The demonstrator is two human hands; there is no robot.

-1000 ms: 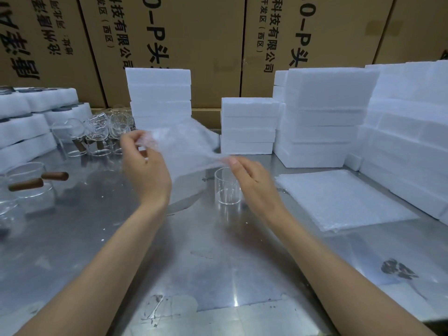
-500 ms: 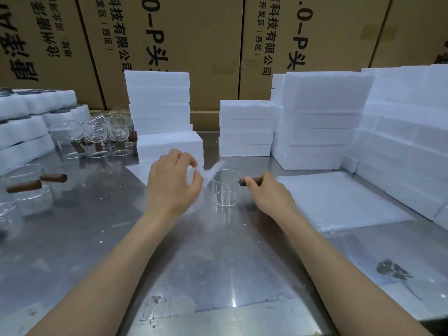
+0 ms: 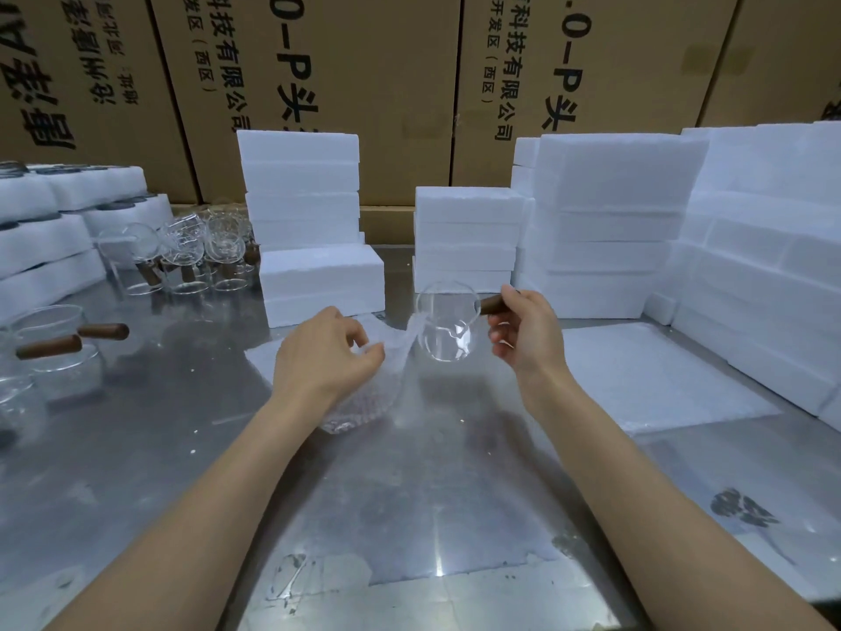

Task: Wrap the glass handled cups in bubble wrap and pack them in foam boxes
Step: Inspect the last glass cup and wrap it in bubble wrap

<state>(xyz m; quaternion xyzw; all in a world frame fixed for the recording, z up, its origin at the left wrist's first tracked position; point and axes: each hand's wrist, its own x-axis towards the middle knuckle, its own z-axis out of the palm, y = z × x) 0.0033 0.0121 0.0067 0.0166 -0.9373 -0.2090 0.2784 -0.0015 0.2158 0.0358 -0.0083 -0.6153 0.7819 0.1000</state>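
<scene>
Steel table (image 3: 191,448): scuffed, reflective. Left hand (image 3: 325,357) pinches a clear bubble wrap sheet (image 3: 387,380); the dimpled film sags to the tabletop. Right hand (image 3: 523,337) grips the brown wooden handle (image 3: 491,304) of a round glass cup (image 3: 446,327), which is lifted clear of the table, tilted, touching the wrap's raised edge. Right: flat white wrap stack (image 3: 655,375). Behind: one foam box (image 3: 321,284), matte white, rectangular; taller foam stacks (image 3: 610,220). Far left: clustered glass cups (image 3: 195,252). Rear: printed cardboard cartons (image 3: 364,84).
</scene>
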